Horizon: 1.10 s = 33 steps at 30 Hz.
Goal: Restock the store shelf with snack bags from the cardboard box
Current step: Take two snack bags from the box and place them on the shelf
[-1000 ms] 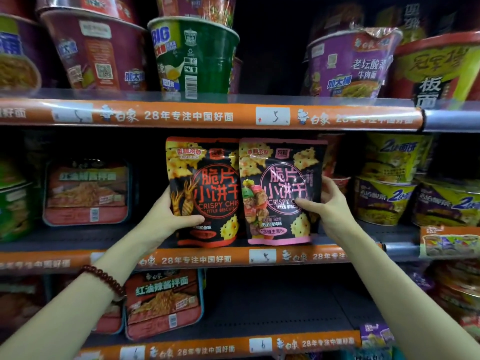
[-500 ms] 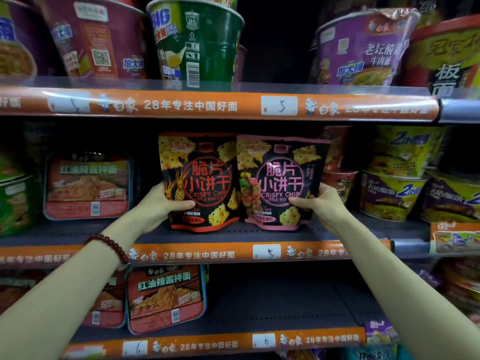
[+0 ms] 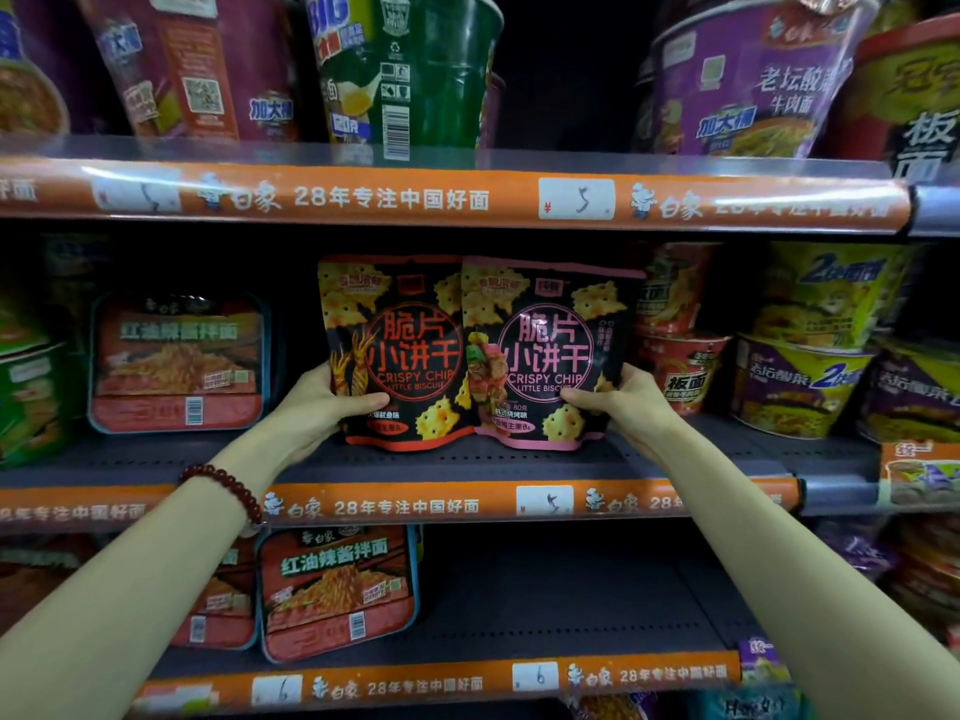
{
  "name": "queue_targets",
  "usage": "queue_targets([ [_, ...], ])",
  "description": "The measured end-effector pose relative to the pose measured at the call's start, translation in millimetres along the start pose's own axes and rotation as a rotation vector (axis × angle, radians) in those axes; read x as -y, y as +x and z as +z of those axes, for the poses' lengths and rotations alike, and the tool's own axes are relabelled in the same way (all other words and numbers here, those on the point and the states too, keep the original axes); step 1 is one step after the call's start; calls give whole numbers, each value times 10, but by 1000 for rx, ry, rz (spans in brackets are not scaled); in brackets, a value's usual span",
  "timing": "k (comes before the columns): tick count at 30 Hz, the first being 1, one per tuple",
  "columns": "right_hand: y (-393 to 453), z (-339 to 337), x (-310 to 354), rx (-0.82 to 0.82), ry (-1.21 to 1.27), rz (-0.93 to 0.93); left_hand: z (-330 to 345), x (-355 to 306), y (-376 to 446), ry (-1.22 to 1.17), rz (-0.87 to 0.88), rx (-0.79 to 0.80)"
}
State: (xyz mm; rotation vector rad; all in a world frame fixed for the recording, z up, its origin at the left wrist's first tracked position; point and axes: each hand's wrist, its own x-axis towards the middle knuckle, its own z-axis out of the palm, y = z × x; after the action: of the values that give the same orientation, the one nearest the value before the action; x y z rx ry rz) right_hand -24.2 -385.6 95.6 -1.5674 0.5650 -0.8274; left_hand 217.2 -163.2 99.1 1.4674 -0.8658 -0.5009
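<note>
The shelf unit fills the whole view, with three orange price strips across it. The middle shelf [image 3: 675,459] is dark grey and carries the two snack bags in its centre. On the top shelf stand big noodle cups, among them a green cup [image 3: 410,70] and a purple cup [image 3: 748,80]. On the middle shelf a red noodle tray [image 3: 179,361] stands well to the left of the bags, and yellow and purple noodle bowls [image 3: 800,387] stand to the right. A second red tray [image 3: 337,589] stands on the bottom shelf.

The orange-edged bag [image 3: 400,350] and the pink-edged bag [image 3: 545,350] stand upright side by side, touching, with their bottoms on the middle shelf. The left hand [image 3: 322,407] grips the outer edge of the orange-edged bag: the thumb lies across the front and the fingers are curled behind it. The right hand [image 3: 623,402] grips the outer edge of the pink-edged bag in the same way, thumb in front and fingers behind. A bead bracelet [image 3: 228,488] of dark red beads sits on the left wrist.
</note>
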Motion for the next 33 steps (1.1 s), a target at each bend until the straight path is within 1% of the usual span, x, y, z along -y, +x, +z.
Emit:
queue_targets([
  [4, -69, -5, 46, 27, -64, 1, -17, 15, -20, 62, 4, 10],
  [11, -179, 20, 57, -21, -107, 19, 18, -7, -122, 145, -3, -57],
  [16, -230, 25, 29, -131, -227, 23, 30, -44, -195, 309, 18, -102],
  [18, -283, 38, 67, -187, -344, 10, -15, -40, -216, 429, 29, -119],
  [21, -367, 21, 118, -271, -546, -29, -94, -51, -295, 871, 129, -195],
  [23, -413, 8, 138, -276, -617, -39, -91, -90, -372, 1086, 174, -229],
  [25, -469, 9, 155, -260, -669, -42, -25, -149, -457, 1226, 209, -252],
  [29, -591, 7, 175, -251, -790, -62, 217, -276, -552, 1383, 246, -322],
  [31, -640, 6, 172, -251, -829, -62, 315, -310, -548, 1416, 213, -332],
  [33, -667, 0, 165, -253, -843, -48, 350, -322, -500, 1390, 165, -317],
])
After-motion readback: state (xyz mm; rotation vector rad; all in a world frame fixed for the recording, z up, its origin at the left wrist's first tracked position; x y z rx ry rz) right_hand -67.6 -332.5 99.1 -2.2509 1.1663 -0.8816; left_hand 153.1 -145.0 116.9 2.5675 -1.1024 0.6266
